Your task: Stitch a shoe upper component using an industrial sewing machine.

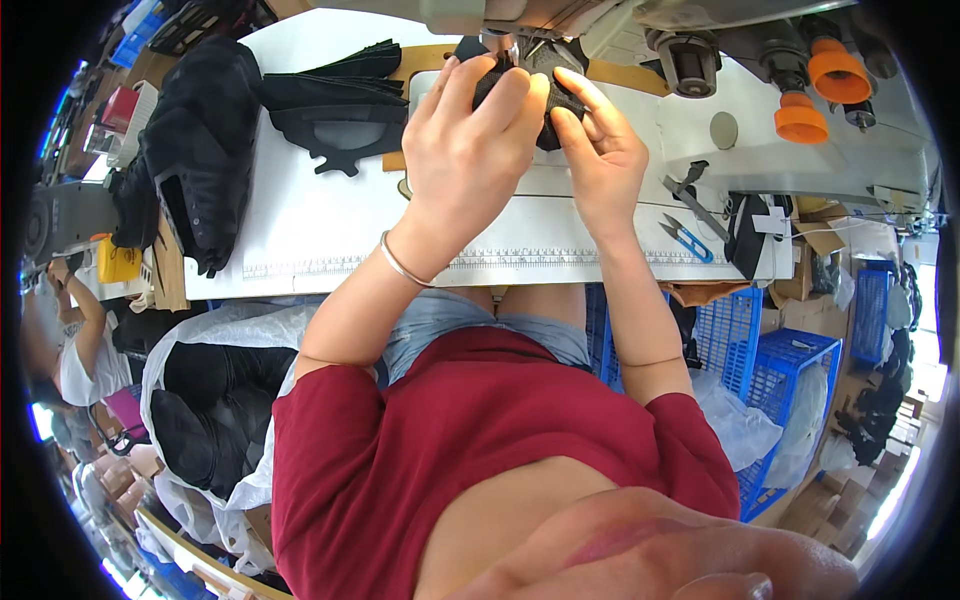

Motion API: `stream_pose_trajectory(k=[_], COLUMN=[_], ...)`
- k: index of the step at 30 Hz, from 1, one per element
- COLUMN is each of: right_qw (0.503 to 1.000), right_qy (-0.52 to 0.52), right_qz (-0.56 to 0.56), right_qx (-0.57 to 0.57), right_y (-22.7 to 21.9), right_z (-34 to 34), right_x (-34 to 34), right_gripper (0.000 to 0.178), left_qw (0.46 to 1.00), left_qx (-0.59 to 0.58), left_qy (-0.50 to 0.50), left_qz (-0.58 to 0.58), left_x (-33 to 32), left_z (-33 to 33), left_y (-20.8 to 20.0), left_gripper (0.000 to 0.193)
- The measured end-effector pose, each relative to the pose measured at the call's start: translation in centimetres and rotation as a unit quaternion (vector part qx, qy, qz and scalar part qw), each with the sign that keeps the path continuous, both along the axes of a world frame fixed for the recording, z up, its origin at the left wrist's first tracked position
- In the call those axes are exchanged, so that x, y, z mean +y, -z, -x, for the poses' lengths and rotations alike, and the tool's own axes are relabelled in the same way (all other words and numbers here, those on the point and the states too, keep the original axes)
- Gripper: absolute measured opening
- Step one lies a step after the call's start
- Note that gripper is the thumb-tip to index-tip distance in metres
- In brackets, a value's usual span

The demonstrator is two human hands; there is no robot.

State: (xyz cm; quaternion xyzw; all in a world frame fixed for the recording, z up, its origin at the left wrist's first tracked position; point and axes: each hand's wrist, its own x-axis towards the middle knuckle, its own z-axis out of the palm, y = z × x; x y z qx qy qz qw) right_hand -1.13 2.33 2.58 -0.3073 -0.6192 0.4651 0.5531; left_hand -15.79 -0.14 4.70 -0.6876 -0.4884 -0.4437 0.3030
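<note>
Both my hands are up at the sewing machine (560, 12), close under its needle area. My left hand (468, 140) is closed, its fingers curled over a black fabric piece (568, 98), and hides much of it. Opposite it, my right hand (608, 150) pinches the piece's right edge between thumb and fingers. The exact shape of the piece is hidden by my fingers. Left of my hands, a stack of black cut pieces (335, 90) lies on the white table (330, 225).
Black shoe uppers (205, 140) are heaped at the table's left. Blue thread snips (687, 240) lie at the right, near a ruler strip (300, 266) along the front edge. A white bag (160, 375) of black pieces and blue crates (790, 370) stand below. Another person (85, 340) works far left.
</note>
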Motion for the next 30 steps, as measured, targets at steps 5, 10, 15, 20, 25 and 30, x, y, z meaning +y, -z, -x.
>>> stream_pose_trajectory(k=[5, 10, 15, 20, 25, 30], right_qw=[0.999, 0.967, 0.958, 0.957, 0.94, 0.894], right_qy=[0.013, 0.038, 0.03, 0.014, 0.036, 0.072], right_qz=[-0.007, -0.15, -0.177, -0.199, -0.231, -0.32], right_qx=[-0.036, -0.2, -0.222, -0.213, -0.248, -0.304], right_y=[-0.8, -2.4, -2.9, -2.9, -3.3, -1.9], right_z=[-0.3, -2.6, -3.1, -3.3, -3.4, -4.0], right_x=[-0.1, 1.9, 2.6, 2.9, 3.4, 6.9], right_gripper=[0.034, 0.029, 0.027, 0.027, 0.019, 0.019], left_qw=[0.998, 0.979, 0.945, 0.937, 0.942, 0.95], left_qx=[0.055, 0.117, 0.175, 0.218, 0.236, 0.251], left_qy=[-0.02, -0.161, -0.274, -0.271, -0.238, -0.176], left_qz=[-0.026, 0.033, -0.012, -0.023, -0.037, -0.059], left_x=[-0.3, -1.1, 0.0, 0.1, 0.1, 0.2], left_z=[-0.5, -3.5, -4.7, -4.1, -2.9, -1.9], left_y=[-0.4, -0.5, -0.3, -0.3, -0.3, 0.2], left_gripper=[0.02, 0.018, 0.008, 0.007, 0.009, 0.011])
